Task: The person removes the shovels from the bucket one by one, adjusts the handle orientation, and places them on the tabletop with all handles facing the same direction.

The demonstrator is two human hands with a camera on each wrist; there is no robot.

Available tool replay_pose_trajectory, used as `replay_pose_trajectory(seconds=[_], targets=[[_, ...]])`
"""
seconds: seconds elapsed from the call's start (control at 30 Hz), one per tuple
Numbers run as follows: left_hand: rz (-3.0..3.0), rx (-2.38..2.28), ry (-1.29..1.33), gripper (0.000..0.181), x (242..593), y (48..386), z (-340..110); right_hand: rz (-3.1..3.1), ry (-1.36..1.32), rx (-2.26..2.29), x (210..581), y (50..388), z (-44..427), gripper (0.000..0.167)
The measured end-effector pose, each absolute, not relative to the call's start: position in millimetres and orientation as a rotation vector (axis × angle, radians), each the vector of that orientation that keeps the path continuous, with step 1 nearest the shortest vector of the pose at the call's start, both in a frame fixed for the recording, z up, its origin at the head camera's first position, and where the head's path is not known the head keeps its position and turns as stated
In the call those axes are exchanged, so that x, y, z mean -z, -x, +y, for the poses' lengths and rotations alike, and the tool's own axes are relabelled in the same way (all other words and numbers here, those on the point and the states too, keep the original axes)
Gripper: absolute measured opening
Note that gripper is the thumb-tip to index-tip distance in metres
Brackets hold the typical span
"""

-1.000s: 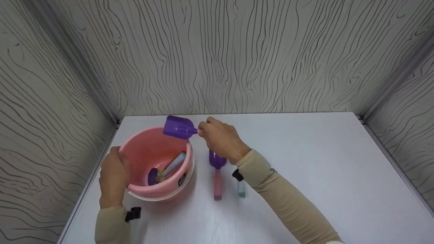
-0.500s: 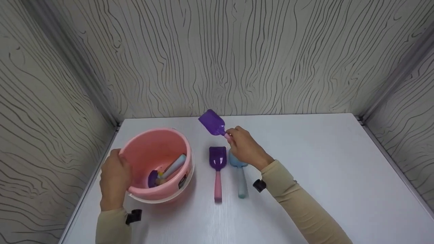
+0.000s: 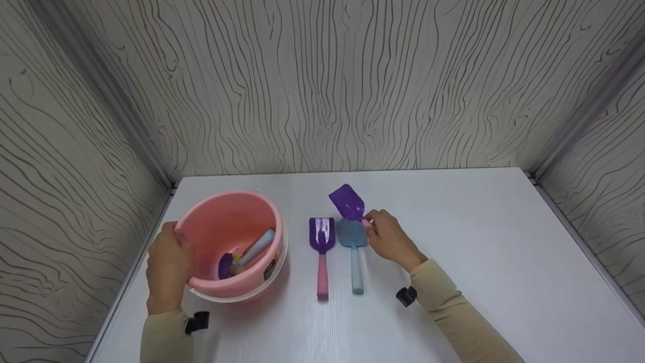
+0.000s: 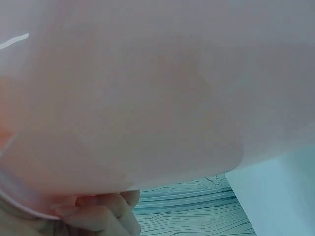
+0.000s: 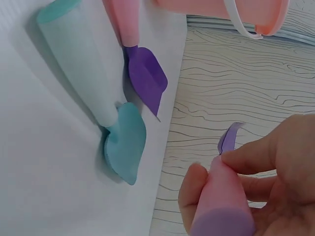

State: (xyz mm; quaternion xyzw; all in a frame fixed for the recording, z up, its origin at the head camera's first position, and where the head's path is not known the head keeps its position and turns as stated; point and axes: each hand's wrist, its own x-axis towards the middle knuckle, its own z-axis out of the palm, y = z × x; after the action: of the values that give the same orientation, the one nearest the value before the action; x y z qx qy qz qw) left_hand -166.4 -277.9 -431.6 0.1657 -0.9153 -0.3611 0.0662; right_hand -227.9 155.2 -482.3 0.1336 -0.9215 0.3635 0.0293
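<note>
At the left, a tilted pink bucket (image 3: 221,214) has its rim gripped by my left hand (image 3: 168,267). Its outer wall fills most of the left wrist view, with curled fingers at the lower edge. My right hand (image 3: 393,239) pinches the pink handle of a toy shovel with a purple blade (image 3: 347,202), held above the table. In the right wrist view, thumb and fingers close round that handle (image 5: 224,191). Below it lies a light blue shovel (image 3: 357,267). Left of that lies another purple shovel with a pink handle (image 3: 322,275).
Inside the bucket are a light blue handle (image 3: 259,247), a small purple piece (image 3: 225,266) and other partly hidden bits. A white bail handle (image 3: 216,300) hangs round the bucket. Wood-patterned panels (image 3: 322,85) enclose the white table (image 3: 478,227) at back and sides.
The right hand has carried the purple shovel from over the bucket's rim to the right and lower, near the blue shovel. Left hand and bucket have stayed nearly still.
</note>
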Motion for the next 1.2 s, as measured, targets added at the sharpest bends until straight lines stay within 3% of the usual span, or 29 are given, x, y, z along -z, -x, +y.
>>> replay_pose_trajectory(seconds=[1.2], targets=[[-2.745,1.069,-0.487,0.050,435,167,-277,-2.793,0.029,-1.128,543,195,189,0.016]])
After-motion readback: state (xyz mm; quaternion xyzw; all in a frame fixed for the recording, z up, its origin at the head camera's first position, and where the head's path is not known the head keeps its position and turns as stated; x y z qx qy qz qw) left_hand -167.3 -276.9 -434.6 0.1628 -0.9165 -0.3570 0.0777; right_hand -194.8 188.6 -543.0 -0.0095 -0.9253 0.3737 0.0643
